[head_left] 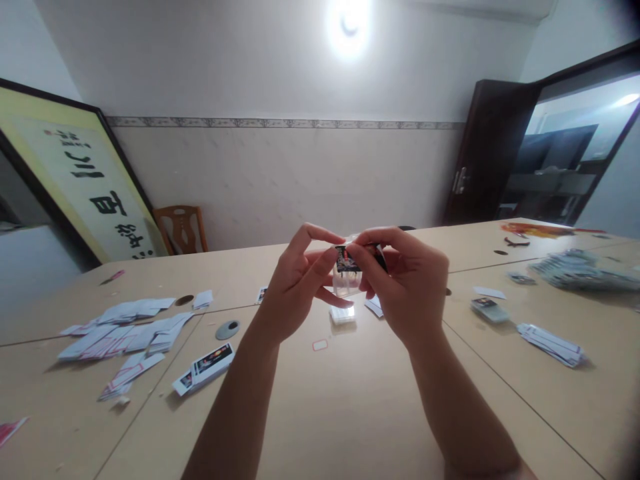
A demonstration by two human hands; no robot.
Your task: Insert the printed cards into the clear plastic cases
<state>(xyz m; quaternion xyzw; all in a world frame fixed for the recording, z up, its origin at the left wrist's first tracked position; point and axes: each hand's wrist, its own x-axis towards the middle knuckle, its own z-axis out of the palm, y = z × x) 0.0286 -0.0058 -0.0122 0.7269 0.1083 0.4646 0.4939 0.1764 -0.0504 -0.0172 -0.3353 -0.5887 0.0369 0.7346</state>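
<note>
In front of me, above the table, both hands meet at a small dark printed card (349,259). My left hand (300,283) is closed, its thumb and index finger pinching the card's left end. With the thumb and fingers of my right hand (411,280) I grip its right part. Below the card, between the hands, is a small clear plastic case (346,283); whether the card is inside or against it I cannot tell. Under the hands a clear box (343,316) lies on the table, with white cards (374,306) partly hidden by my right hand.
On the left lie a spread of white slips (125,327) and a stack of printed cards (205,368). To the right are a plastic-cased stack (489,310), a bundle of white strips (550,345) and a heap of clear packets (583,270). A red-edged label (320,345) lies centrally.
</note>
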